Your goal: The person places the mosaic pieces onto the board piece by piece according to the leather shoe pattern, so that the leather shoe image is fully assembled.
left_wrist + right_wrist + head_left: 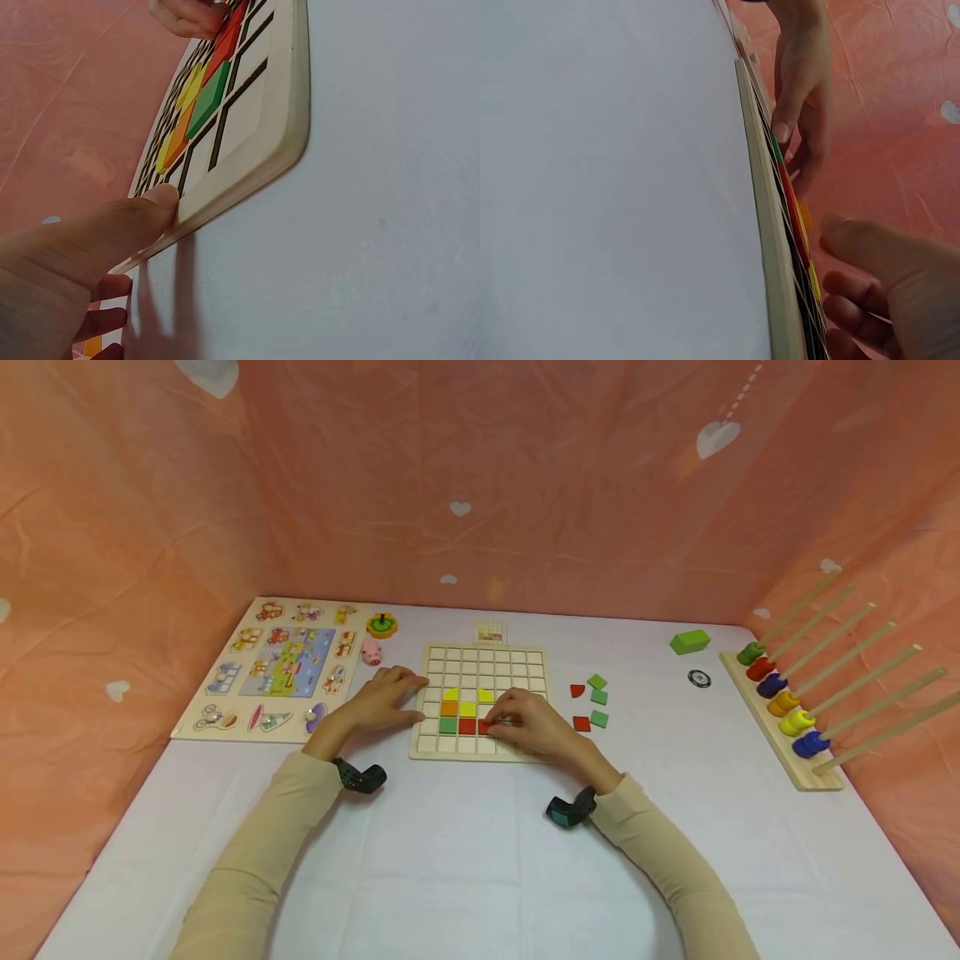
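A wooden grid board point(480, 752) lies on the white table, with yellow, orange, green and red tiles set in its lower-middle cells. My left hand point(408, 693) rests flat against the board's left edge, and its thumb point(135, 217) presses on the rim point(277, 112). My right hand point(498, 720) lies over the lower right of the board. Its curled fingers pinch a red tile point(486, 727) next to the red and green tiles point(210, 97) in that row. In the right wrist view the board shows edge-on point(769, 247).
Loose red and green tiles point(597, 697) lie right of the board. A picture peg puzzle point(277, 668), a pink pig point(371, 652) and a flower toy point(382, 625) are at left. A pattern card point(491, 631) stands behind. A green block point(690, 642), a dark disc point(699, 678) and a ring rack point(787, 718) are at right.
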Action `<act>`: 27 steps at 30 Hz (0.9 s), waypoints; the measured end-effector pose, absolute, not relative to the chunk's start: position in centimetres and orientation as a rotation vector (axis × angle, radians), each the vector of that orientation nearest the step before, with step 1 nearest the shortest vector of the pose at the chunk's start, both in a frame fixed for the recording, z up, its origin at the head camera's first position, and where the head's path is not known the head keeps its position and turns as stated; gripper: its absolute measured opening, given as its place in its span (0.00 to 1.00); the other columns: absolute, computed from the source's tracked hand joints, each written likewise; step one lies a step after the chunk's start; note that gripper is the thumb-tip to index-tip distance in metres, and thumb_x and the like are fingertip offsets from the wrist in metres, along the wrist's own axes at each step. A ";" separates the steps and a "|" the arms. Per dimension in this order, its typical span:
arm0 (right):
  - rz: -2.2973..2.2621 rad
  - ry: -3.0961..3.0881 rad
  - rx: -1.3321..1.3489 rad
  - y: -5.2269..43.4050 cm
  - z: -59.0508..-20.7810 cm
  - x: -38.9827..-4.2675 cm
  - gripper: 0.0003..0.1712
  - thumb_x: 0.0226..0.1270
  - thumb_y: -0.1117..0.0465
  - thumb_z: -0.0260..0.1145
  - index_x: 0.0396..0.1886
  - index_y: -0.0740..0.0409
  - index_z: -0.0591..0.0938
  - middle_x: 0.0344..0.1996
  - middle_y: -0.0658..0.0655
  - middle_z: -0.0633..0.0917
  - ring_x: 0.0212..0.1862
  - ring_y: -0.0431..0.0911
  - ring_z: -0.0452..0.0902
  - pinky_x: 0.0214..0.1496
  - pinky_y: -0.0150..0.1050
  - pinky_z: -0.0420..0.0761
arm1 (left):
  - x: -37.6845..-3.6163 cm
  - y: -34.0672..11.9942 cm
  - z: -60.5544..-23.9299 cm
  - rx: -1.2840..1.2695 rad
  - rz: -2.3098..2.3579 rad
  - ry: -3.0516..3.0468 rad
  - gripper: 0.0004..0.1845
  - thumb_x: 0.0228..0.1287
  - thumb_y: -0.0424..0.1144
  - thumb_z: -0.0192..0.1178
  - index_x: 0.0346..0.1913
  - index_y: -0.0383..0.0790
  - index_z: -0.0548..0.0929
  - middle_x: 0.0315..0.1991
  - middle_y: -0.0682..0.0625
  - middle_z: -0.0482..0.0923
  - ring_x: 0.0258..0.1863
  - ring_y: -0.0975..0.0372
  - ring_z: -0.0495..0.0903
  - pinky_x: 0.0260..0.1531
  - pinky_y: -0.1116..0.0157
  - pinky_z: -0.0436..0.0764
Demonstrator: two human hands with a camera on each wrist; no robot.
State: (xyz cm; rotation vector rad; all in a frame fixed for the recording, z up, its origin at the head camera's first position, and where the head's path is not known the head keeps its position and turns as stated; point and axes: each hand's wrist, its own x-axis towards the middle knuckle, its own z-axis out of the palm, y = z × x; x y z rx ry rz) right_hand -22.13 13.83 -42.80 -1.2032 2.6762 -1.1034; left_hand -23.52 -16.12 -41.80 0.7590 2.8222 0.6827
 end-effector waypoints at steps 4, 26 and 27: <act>-1.152 2.721 -1.144 15.0 -42.3 -22.6 0.10 0.60 0.60 0.67 0.40 0.57 0.85 0.38 0.51 0.80 0.39 0.41 0.75 0.39 0.35 0.76 | -23.5 -16.0 -41.6 0.758 0.679 2.818 0.34 0.58 0.49 0.63 0.65 0.40 0.68 0.60 0.38 0.64 0.60 0.46 0.60 0.60 0.46 0.61; -1.152 2.996 -0.581 25.6 -41.8 -24.0 0.14 0.57 0.64 0.69 0.44 0.61 0.82 0.41 0.60 0.79 0.42 0.53 0.75 0.45 0.48 0.75 | -23.5 -16.0 -41.6 0.763 0.679 2.816 0.34 0.58 0.48 0.63 0.65 0.40 0.68 0.60 0.38 0.65 0.60 0.46 0.60 0.60 0.47 0.61; -1.141 2.991 -0.561 25.9 -41.8 -24.0 0.15 0.56 0.64 0.69 0.44 0.61 0.82 0.42 0.60 0.78 0.42 0.53 0.74 0.46 0.48 0.74 | -23.5 -16.1 -41.6 0.762 0.682 2.815 0.34 0.58 0.48 0.63 0.65 0.40 0.68 0.60 0.38 0.65 0.60 0.46 0.60 0.60 0.47 0.61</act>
